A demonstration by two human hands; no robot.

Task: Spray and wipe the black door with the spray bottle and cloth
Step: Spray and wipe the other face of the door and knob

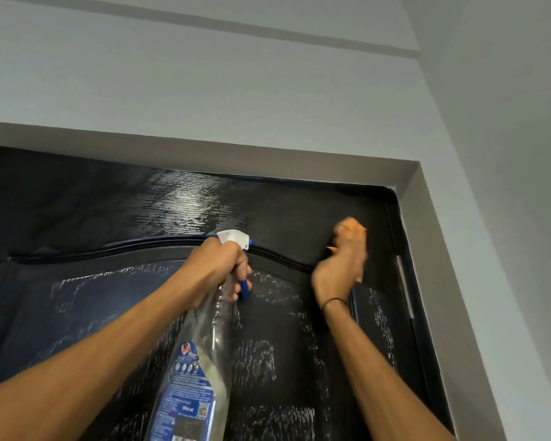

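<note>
Nearest you, both bare forearms reach up toward the black door (115, 218), which fills the lower frame and is the landmark here. Your left hand (218, 268) is wrapped around the neck of the clear spray bottle (198, 361), fingers curled at the blue trigger. The bottle's long axis runs from the lower centre up to its white nozzle, which points at the door's upper panel, just below a wet, shiny patch. To the right of the bottle, a little higher on the door, your right hand (339, 265) presses an orange cloth (352, 229) against the surface near the door's top right corner; it is blurred, so the exact finger grip is unclear. Beyond the door sits a grey frame (268, 151), then a pale wall (204, 74).
</note>
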